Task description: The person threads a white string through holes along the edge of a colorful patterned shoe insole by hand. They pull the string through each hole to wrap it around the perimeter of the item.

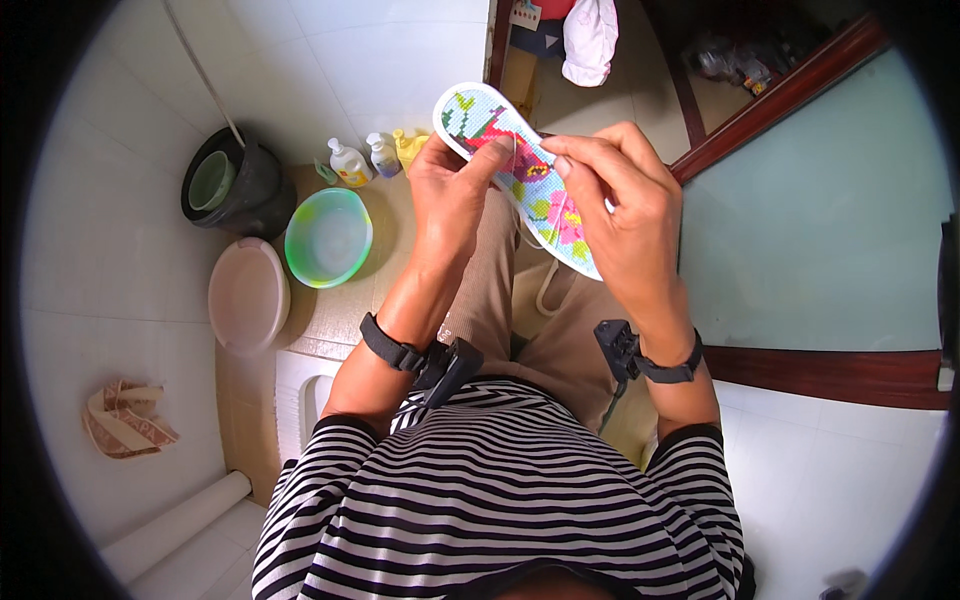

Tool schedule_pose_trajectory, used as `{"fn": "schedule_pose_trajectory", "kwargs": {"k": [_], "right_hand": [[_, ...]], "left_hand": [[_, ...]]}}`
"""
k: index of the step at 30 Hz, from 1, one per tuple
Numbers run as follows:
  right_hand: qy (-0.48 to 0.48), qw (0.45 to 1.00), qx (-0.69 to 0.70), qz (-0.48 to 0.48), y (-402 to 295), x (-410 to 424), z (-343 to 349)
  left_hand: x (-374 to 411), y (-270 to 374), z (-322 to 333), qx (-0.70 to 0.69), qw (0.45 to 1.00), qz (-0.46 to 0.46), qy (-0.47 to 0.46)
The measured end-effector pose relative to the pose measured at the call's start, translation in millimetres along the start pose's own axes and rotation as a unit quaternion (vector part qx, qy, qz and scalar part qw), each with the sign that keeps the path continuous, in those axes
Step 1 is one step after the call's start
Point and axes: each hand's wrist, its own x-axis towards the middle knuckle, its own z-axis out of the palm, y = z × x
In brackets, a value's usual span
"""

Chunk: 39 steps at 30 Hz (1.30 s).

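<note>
A cross-stitched shoe insole with a white edge, pink and red flowers and green leaves on light blue is held up slantwise above my lap. My left hand grips its left edge, the thumb lying on the stitched face and the fingers behind. At its right edge is my right hand, thumb and forefinger pinched together by the white rim; whether a needle is between them cannot be seen. A pale thread runs over the face and loops below the insole's left edge.
On the floor to the left stand a green basin, a pink basin, a black bucket and several pump bottles. A squat toilet lies beside me. At right is a wood-framed frosted glass door.
</note>
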Motion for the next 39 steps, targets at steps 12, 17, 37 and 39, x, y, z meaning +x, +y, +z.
{"fn": "schedule_pose_trajectory", "kwargs": {"k": [12, 17, 37, 39], "right_hand": [[-0.017, 0.994, -0.096, -0.038, 8, 2, 5], [-0.029, 0.995, -0.091, -0.015, 11, 1, 7], [-0.058, 0.994, -0.096, -0.002, 17, 1, 11], [-0.060, 0.994, -0.094, 0.002, 17, 1, 11]], "left_hand": [[-10, 3, 4, -0.071, 0.996, -0.037, -0.038], [-9, 0, 2, -0.068, 0.997, -0.037, -0.031], [-8, -4, -2, -0.053, 0.997, -0.042, -0.033], [-8, -4, -2, -0.055, 0.997, -0.042, -0.034]]}}
